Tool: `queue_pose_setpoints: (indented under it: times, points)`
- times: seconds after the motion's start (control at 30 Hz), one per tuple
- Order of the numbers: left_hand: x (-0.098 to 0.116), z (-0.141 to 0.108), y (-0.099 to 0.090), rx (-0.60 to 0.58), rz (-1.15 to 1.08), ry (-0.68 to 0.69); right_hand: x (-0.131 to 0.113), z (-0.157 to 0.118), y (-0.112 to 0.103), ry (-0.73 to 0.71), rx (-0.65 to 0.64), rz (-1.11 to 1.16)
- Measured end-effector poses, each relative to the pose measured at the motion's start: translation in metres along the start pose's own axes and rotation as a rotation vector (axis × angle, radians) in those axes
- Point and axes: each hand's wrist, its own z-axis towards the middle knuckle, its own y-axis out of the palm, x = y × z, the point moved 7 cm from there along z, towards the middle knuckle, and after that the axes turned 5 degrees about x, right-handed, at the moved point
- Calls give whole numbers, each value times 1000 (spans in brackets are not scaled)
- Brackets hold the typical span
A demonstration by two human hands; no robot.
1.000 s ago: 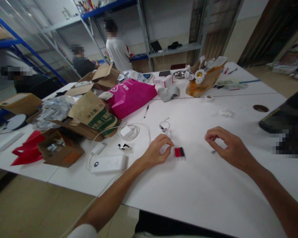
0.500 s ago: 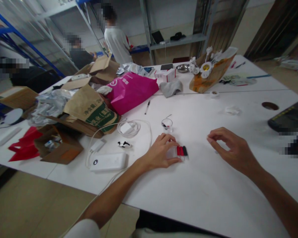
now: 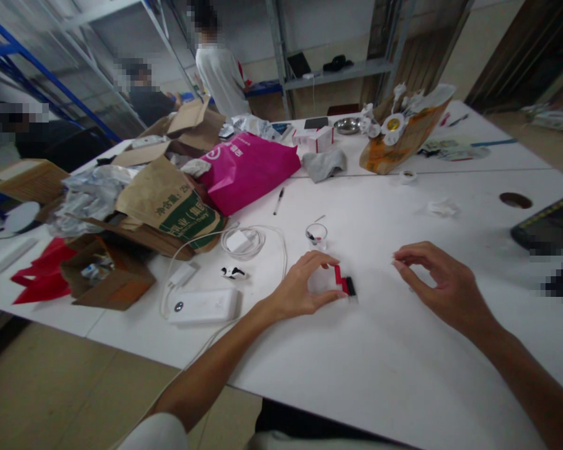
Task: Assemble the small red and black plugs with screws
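Observation:
My left hand (image 3: 304, 284) reaches over the white table, thumb and index finger curved around a small red stick-like piece (image 3: 338, 275) held between their tips. Against it lie another short red piece (image 3: 344, 285) and a black piece (image 3: 350, 286), close together. What these pieces are is too small and blurred to tell. To the right, my right hand (image 3: 434, 275) hovers with thumb and index finger pinched; a tiny pale speck shows at the tips. Just beyond my left hand stands a small clear cup (image 3: 316, 236) with little dark and red bits inside.
A white power bank (image 3: 204, 306), coiled white cable (image 3: 244, 240) and earbud case (image 3: 234, 274) lie at left. Behind are a magenta bag (image 3: 251, 169), a brown paper bag (image 3: 169, 200) and open cartons (image 3: 115, 278). A pen (image 3: 278, 201) lies farther back. Several people are beyond the table.
One red piece at my left fingertips has shifted away from the row, toward the far side. My left index finger and thumb are wider apart. My right hand has hardly moved.

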Motion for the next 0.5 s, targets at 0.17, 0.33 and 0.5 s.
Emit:
queue_pose_setpoints:
  times: [0.17, 0.33, 0.5]
  points:
    - [-9, 1, 1, 105, -449, -205, -7, 1, -3, -10, 49, 6]
    - [-20, -1, 11, 97, -698, -391, -6, -1, -2, 18, 67, 33]
    - [-23, -3, 16, 73, -758, -460, -10, -1, -1, -6, 62, 1]
